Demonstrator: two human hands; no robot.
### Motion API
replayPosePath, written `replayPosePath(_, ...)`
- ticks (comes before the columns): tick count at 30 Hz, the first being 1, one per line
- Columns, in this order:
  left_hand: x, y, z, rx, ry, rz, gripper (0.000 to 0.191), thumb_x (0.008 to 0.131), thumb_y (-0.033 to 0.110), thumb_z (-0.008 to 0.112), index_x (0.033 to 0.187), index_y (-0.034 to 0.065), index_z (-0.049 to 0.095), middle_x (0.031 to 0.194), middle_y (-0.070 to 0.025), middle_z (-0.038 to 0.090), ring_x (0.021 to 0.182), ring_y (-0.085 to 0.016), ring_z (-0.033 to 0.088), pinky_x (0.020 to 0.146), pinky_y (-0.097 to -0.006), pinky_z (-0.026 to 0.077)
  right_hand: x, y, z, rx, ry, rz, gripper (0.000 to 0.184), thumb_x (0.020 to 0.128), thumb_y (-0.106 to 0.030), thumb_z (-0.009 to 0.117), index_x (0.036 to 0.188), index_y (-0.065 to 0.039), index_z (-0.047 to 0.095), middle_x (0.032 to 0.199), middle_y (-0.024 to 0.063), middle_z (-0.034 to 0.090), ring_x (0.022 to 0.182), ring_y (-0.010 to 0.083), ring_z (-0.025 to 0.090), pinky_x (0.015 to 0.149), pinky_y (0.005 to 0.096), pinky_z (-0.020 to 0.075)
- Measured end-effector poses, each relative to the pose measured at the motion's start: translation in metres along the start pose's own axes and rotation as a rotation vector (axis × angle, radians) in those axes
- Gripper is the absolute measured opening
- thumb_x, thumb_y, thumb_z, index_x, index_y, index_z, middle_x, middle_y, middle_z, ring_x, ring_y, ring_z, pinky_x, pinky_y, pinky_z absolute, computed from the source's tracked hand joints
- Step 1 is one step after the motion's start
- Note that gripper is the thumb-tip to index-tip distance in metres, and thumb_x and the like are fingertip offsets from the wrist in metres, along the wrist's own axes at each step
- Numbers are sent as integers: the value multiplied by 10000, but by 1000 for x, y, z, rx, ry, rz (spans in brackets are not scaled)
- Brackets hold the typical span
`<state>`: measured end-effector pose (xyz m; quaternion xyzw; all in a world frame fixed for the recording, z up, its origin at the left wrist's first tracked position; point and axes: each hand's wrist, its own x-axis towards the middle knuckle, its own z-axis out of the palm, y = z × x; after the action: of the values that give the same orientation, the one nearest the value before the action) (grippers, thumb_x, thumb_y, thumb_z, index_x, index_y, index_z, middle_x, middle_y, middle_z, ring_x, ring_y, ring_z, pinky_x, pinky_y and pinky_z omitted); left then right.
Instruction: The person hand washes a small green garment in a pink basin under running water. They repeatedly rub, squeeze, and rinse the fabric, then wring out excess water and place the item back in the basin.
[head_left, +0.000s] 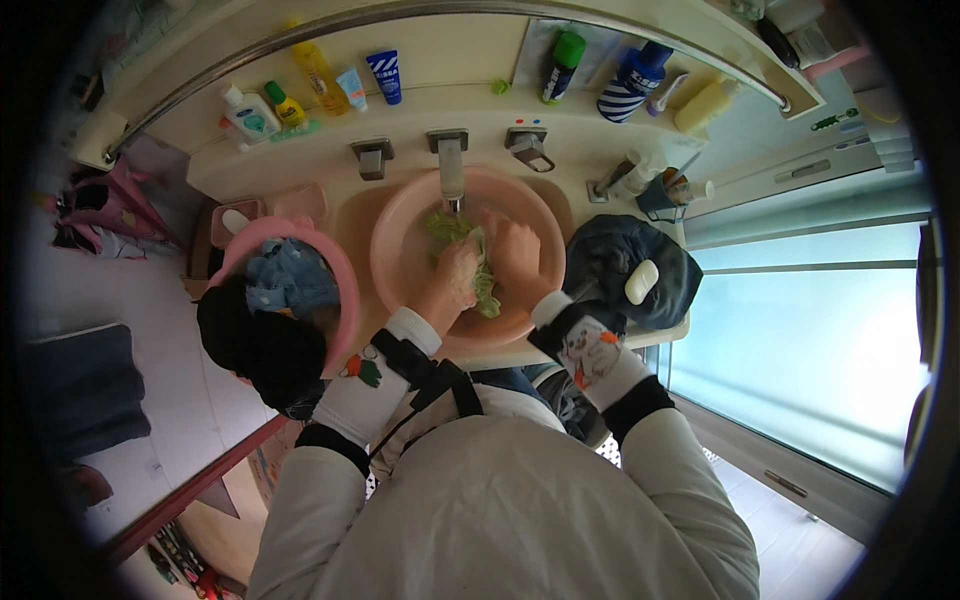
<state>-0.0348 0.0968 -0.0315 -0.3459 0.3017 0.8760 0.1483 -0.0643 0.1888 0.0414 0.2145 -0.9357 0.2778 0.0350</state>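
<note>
A pink plastic basin (390, 270) sits in the sink below the faucet (451, 169). Over the basin, a light green cloth (486, 296) is bunched between my two hands, with part of it reaching up under the spout. My left hand (454, 276) grips the cloth from the left. Close beside it, my right hand (514, 251) has its fingers curled on the cloth's right side; the fingertips are partly hidden. Cloudy water seems to lie in the basin.
At left stands a pink tub (346, 300) with jeans (292, 277) and a black garment (262, 345). A white soap bar (641, 282) rests on a dark wet garment (675, 289) at right. Bottles line the back ledge, including a green-capped can (562, 67), under a metal rail (450, 7).
</note>
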Motion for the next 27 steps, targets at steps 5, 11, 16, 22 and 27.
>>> replayPosePath(5,-26,18,27,-12,-218,14,371,931,393,446,1080,69,549,978,-70,600,824,-161,591,640,-310,470,1,6,-5,-30,-111,-102,124,847,-201,532,893,-94,574,685,161,607,656,317,631,546,448,494)
replayPosePath(11,-59,45,45,377,-224,162,371,918,368,509,1104,51,561,869,-16,579,800,-123,575,705,-242,453,25,52,-13,490,-227,32,319,911,-288,502,1104,-47,581,875,150,629,790,253,614,745,374,475)
replayPosePath(16,-59,67,27,903,-215,376,332,894,239,570,1096,-24,579,908,-11,559,821,-88,521,761,-230,409,25,65,-25,1139,-562,460,423,848,-408,608,954,2,612,872,60,596,823,149,548,741,299,426)
replayPosePath(22,-59,71,21,580,-160,617,242,867,106,541,1063,-32,571,910,-21,558,863,-127,542,800,-247,422,13,65,-28,1222,-469,382,274,895,-254,589,990,3,587,959,26,586,885,133,534,810,264,410)
replayPosePath(27,-55,61,31,12,-212,287,132,892,164,527,949,56,574,880,-17,559,828,-109,551,746,-254,453,2,28,-24,1032,-55,372,153,890,-145,567,964,-11,575,848,69,598,800,168,559,749,276,434)
